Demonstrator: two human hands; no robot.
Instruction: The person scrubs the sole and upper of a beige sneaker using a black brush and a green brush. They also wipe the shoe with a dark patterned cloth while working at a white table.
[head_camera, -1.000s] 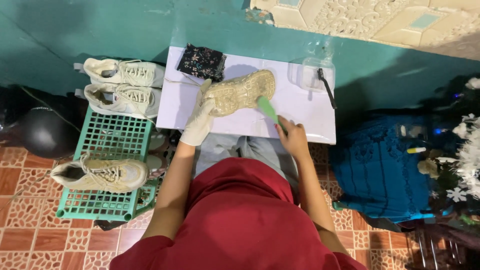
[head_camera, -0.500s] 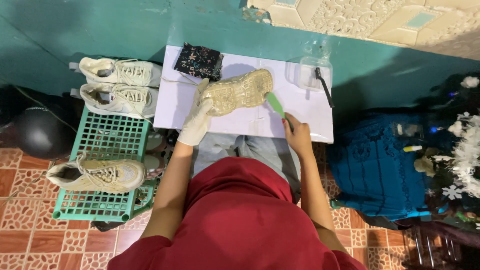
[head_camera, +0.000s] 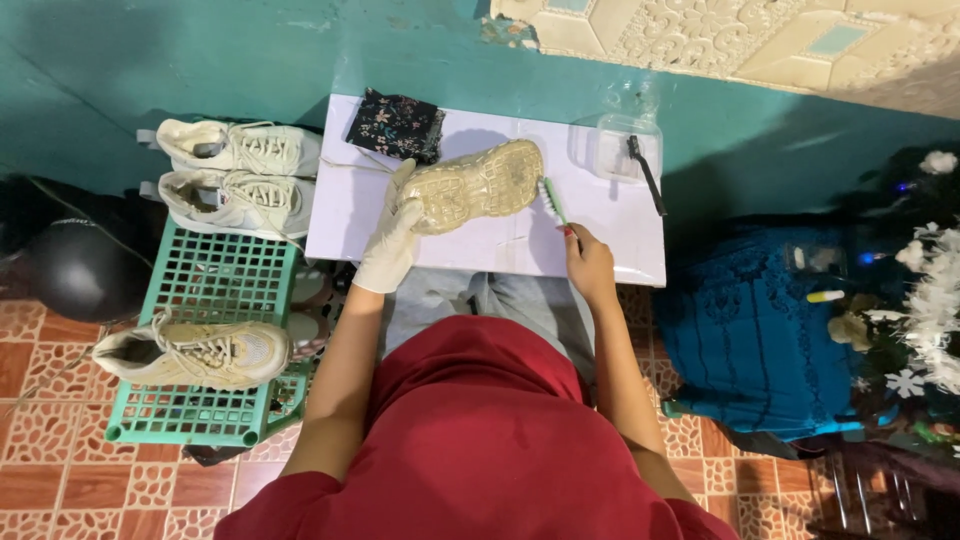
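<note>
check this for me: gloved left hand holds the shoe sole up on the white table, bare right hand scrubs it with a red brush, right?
Not quite: the brush is green, not red, as the head view shows. The rest holds: the gloved left hand steadies the shoe sole up on the white table, and the bare right hand works the brush against it.

Teal wall (head_camera: 250, 60) (terracotta floor tiles (head_camera: 60, 490) below)

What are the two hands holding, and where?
The gloved left hand grips the upturned shoe at its end; the right hand holds the green brush by its handle.
</note>
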